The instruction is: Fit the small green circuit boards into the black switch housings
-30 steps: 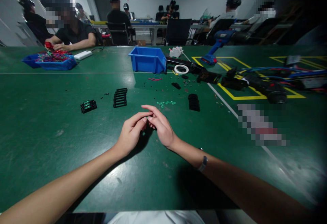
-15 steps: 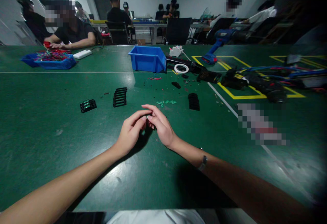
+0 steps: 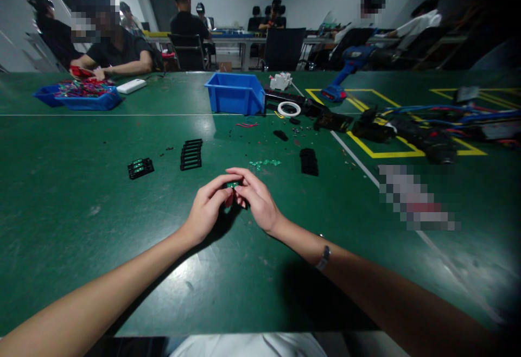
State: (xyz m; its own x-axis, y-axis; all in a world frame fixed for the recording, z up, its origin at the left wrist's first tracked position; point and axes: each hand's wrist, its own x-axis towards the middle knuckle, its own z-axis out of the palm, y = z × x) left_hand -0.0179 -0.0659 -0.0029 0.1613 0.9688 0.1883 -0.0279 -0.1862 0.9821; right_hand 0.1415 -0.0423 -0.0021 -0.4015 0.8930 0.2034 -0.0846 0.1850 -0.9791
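My left hand (image 3: 207, 210) and my right hand (image 3: 257, 199) meet at the middle of the green table (image 3: 81, 205), fingertips pinched together on a small green part (image 3: 233, 185) that shows between them. A dark piece sits under the fingers, mostly hidden. Just beyond the hands lie a few loose green parts (image 3: 264, 164). Black slotted holders lie further out: one stack (image 3: 191, 155), another with green pieces in it (image 3: 140, 168) to the left, and a black block (image 3: 309, 161) to the right.
A blue bin (image 3: 235, 94) stands at the table's middle back, a tape roll (image 3: 288, 109) beside it. A blue power tool (image 3: 345, 72), cables and dark tools (image 3: 423, 129) crowd the right. A person at the far left works over a blue tray (image 3: 79, 96).
The hands have stayed in place while the fingers shifted; the small green part now shows between the fingertips, where before it was hidden.
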